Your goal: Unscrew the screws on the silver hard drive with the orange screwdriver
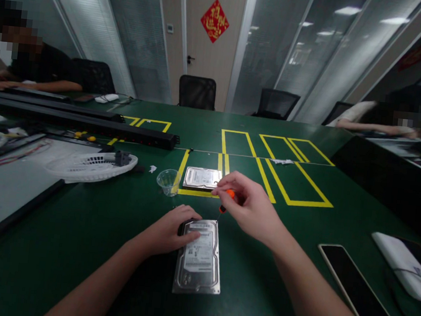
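Note:
A silver hard drive [204, 257] lies label side up on the green table in front of me. My left hand [177, 230] grips its far left corner, the thumb resting on top of the label. In my right hand [242, 198] is a small screwdriver [222, 209] with an orange and black handle. Its thin tip meets the drive's far right corner, at or very close to a screw spot. Just beyond my hands sits a second hard drive [201, 177], and left of it stands a clear plastic cup [169, 181]. Whether the cup holds anything is unclear.
On the right lie a phone [363, 294] and a white device [406, 266] with a cable. At left are a white racket-shaped frame [98, 167], a grey panel [18, 179] and long black bars [76, 120]. Yellow tape [305, 203] marks the table. People sit at both sides.

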The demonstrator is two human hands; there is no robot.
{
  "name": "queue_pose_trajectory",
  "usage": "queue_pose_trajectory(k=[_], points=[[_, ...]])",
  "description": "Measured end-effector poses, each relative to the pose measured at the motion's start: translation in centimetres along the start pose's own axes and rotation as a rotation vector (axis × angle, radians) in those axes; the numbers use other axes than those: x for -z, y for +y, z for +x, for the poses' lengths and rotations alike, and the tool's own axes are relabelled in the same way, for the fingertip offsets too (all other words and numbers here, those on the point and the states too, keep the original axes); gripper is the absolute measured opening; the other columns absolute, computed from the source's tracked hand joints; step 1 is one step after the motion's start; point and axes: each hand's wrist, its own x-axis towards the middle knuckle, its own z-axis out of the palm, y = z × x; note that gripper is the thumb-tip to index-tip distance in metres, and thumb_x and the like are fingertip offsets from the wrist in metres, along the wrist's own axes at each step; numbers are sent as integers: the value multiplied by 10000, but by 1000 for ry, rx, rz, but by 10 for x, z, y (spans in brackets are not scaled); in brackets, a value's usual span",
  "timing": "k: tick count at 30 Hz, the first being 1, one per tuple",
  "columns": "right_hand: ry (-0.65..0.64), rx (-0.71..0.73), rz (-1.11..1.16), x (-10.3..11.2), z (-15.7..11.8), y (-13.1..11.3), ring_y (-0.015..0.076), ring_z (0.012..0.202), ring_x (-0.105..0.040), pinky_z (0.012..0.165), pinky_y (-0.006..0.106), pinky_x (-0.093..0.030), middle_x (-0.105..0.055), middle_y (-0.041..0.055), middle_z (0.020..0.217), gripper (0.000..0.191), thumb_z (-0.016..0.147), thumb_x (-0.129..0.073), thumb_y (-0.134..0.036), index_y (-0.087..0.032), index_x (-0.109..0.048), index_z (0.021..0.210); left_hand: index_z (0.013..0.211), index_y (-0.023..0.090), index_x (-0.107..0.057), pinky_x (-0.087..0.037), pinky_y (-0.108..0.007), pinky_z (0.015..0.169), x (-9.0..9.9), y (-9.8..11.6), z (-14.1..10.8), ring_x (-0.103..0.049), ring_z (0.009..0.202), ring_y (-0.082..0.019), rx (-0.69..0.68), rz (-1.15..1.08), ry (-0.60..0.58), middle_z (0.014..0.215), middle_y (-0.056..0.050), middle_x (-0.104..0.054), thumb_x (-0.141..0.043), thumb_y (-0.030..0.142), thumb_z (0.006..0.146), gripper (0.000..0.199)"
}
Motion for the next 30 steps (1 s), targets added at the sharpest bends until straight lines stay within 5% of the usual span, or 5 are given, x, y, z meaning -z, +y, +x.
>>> queue_pose_trajectory(k=[7,12,18,25,30], points=[[-53,-52,-17,-1,2,-1,122,610,-551,561,271,-403,-629,-2,769,234,1019,-549,-397,-207,-682,988,1206,238,-655,-505,-400,966,0,1,0,-597,1102,-241,-10,-3,16,1176,-70,-651,-658,321,951,268],[-65,-112,55,-1,1,-1,119,587,-617,549,258,-453,-614,-11,778,232,1048,-448,-320,-219,-651,1093,1212,242,-656,-506,-386,954,0,0,0,-602,1093,-237,-7,5,12,1173,-68,-652,-666,320,949,274],[-38,-86,-20,0,0,-2,119,577,-554,530,264,-400,-621,-12,749,130,995,-568,-336,-213,-610,1011,1215,244,-643,-499,-389,977,0,-1,-1,-592,1117,-236,0,-1,6,1183,-64,-643,-668,305,949,274],[2,-27,15,0,0,0,99,652,-526,584,272,-410,-689,44,1056,99,906,-637,-196,-201,-546,869,1200,241,-649,-508,-391,961,1,2,-1,-598,1099,-237,10,1,-1,1176,-63,-642,-665,320,948,265],[-27,-1,13,0,0,-3,125,712,-566,648,281,-432,-693,21,945,55,936,-600,-182,-205,-583,983,1210,237,-650,-500,-390,974,0,0,0,-595,1107,-236,-3,3,-2,1181,-65,-645,-666,312,947,274]])
